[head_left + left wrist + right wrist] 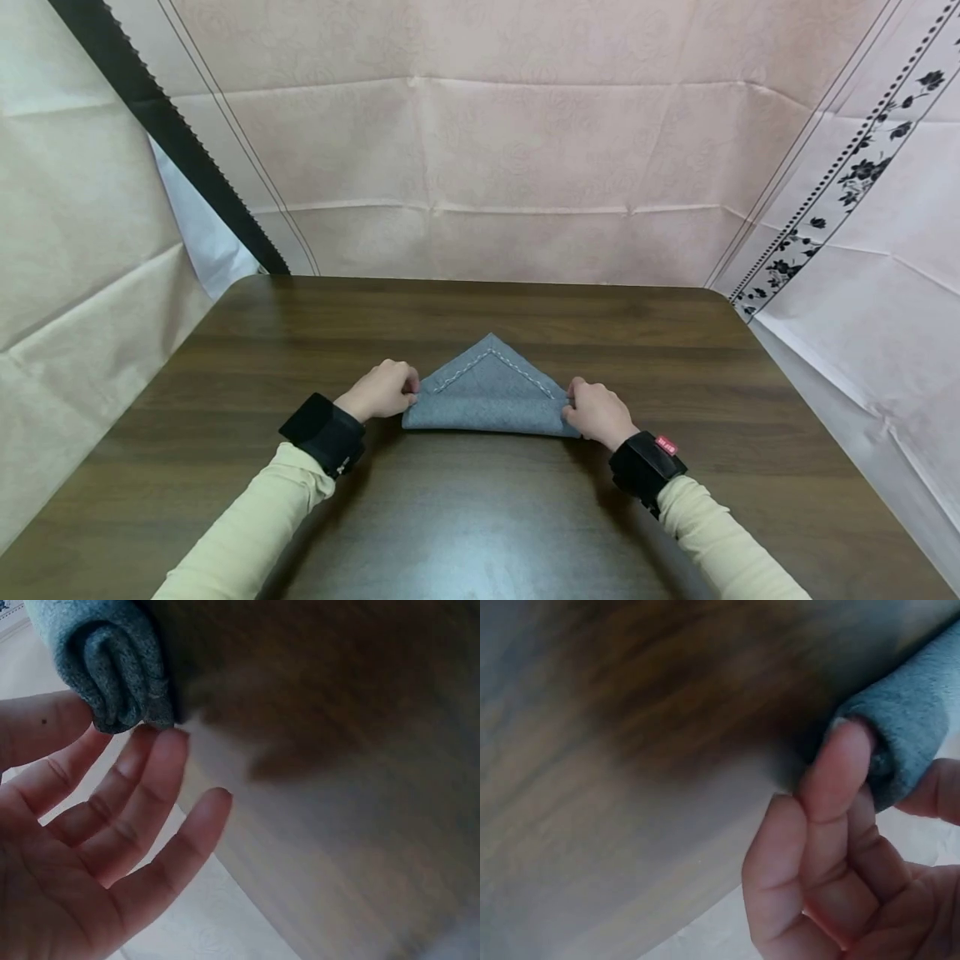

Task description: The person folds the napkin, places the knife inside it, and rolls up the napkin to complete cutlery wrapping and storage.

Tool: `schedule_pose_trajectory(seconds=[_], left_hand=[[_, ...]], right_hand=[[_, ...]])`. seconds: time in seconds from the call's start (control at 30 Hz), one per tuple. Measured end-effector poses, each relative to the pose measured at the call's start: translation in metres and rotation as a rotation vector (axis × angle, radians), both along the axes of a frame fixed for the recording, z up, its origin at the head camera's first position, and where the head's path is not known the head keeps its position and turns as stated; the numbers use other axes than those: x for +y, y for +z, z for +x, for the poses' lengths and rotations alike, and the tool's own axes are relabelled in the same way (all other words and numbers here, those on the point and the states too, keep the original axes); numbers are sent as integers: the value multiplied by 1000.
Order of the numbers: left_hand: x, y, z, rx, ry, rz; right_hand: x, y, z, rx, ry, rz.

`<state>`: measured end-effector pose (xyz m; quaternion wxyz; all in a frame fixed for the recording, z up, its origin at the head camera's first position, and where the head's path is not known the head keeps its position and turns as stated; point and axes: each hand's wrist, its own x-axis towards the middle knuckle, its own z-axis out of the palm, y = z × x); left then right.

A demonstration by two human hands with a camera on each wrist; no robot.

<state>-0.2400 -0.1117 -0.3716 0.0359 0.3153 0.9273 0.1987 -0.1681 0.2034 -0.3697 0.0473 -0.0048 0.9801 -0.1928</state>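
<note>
A blue-grey cloth (487, 387) with pale stitching lies on the table, its far part a triangle pointing away from me. The near edge is rolled into a thick band across its width. My left hand (382, 389) pinches the left end of the roll between thumb and fingers. In the left wrist view the layers of the rolled end (112, 671) show as a spiral, with the outer fingers held apart from it. At the right end, my right hand (602, 414) grips the roll, thumb on one side and fingertips at the rolled end (907, 735).
The dark wooden table (480, 517) has rounded far corners. Beyond it hangs a creased pale sheet (525, 150) with a black strip (187, 158) at left and a floral border (862, 171) at right. Black bands (326, 433) wrap both wrists.
</note>
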Motion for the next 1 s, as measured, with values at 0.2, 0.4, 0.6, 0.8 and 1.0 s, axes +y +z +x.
schedule_pose_trajectory(seconds=[0.2, 0.4, 0.6, 0.8, 1.0], left_hand=[[1, -1, 0, 50, 21, 10], [0, -5, 8, 207, -18, -20], [-10, -8, 23, 328, -154, -83], [-12, -8, 37, 290, -160, -162], [-11, -12, 42, 269, -164, -163]], right_hand=[[5, -4, -3, 85, 17, 61], [13, -13, -2, 384, 287, 55], [21, -17, 5, 451, 430, 119], [30, -16, 19, 348, 463, 180], [29, -17, 27, 301, 478, 189]])
